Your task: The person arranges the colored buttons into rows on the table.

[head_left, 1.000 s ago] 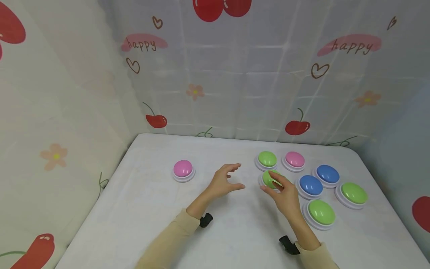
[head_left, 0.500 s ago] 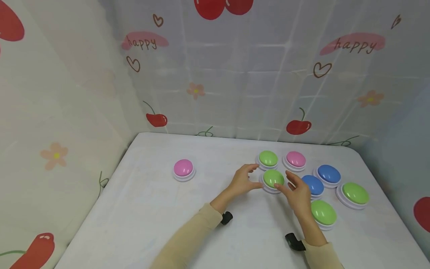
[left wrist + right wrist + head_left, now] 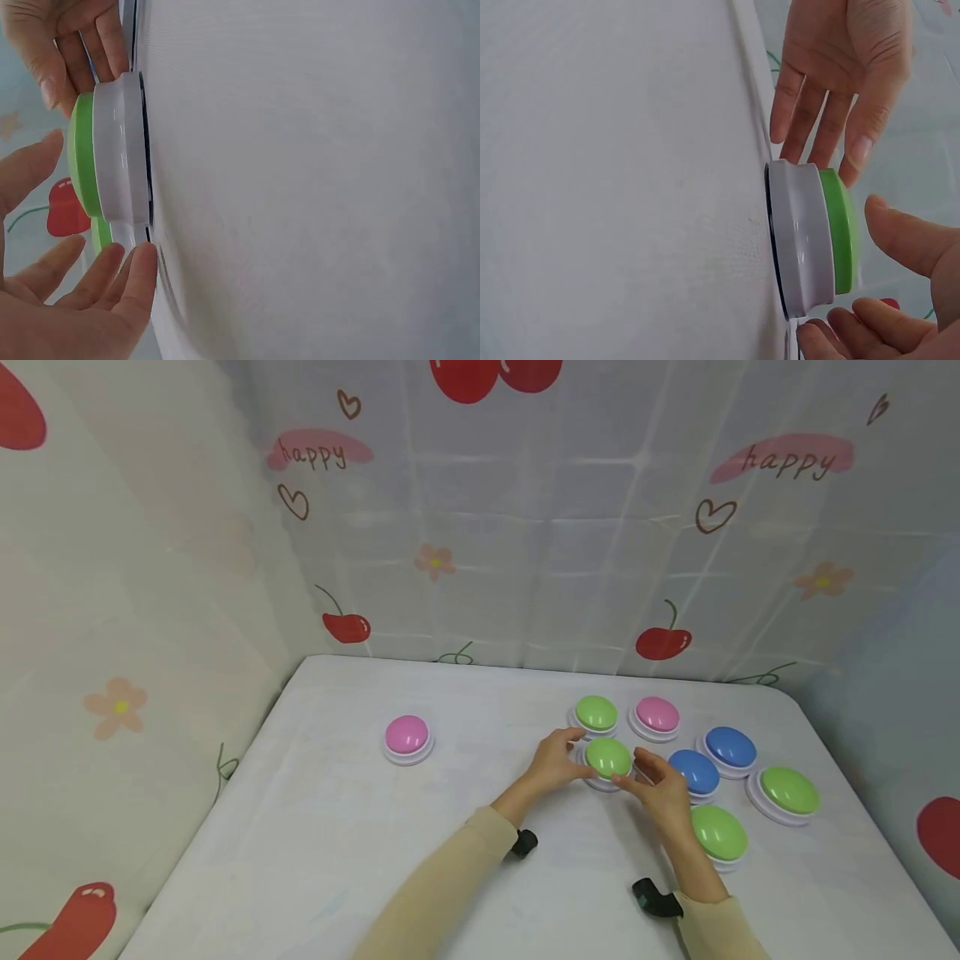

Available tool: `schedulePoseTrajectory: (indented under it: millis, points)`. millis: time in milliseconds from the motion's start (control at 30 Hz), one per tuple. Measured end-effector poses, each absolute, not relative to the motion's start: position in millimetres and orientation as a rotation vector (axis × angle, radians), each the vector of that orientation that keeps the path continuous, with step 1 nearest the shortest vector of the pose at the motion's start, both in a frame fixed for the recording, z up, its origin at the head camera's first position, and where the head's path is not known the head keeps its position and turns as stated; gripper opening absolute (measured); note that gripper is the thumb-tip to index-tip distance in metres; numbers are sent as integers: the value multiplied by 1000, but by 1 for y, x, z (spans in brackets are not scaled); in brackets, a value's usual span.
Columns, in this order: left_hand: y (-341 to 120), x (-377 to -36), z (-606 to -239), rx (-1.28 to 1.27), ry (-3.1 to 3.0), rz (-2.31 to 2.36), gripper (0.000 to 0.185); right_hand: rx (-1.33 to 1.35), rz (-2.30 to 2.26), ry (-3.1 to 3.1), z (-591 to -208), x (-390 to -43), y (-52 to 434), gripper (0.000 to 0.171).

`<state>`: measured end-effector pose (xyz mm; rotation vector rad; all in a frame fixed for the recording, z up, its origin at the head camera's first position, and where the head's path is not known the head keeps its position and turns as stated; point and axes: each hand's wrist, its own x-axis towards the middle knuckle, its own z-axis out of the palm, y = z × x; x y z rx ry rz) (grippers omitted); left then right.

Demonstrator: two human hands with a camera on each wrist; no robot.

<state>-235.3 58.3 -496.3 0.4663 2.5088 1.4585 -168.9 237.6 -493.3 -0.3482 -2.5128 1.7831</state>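
A green push button (image 3: 608, 757) with a round white base sits on the white table between my two hands. My left hand (image 3: 553, 762) is at its left side, thumb and fingers spread, fingertips right at the base. On the opposite side is my right hand (image 3: 662, 789), thumb near the front edge and fingers bent loosely. In the left wrist view the left fingers (image 3: 139, 281) lie alongside the white base (image 3: 120, 150), with the thumb apart from the green dome. The right wrist view shows the right fingertips (image 3: 821, 337) close to the base's lower edge.
Behind the button stand another green one (image 3: 597, 713) and a pink one (image 3: 657, 715). Blue buttons (image 3: 694, 772) and larger green ones (image 3: 718, 832) are to the right, close to my right hand. A lone pink button (image 3: 407, 735) is on the left. Cherry-printed curtains surround the table (image 3: 315, 827).
My left hand has moved right, up to the green button. My right hand has shifted right, off the dome to the button's right side. The buttons stay in place.
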Motion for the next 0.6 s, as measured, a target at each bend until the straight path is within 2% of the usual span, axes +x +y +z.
schedulePoseTrajectory:
  millis: [300, 600]
  points:
    - [64, -239, -500, 388, 2490, 1429, 71, -313, 1814, -2492, -502, -172, 239, 70]
    - [68, -241, -504, 379, 2501, 1389, 64, -252, 1768, -2458, -509, -173, 238, 62]
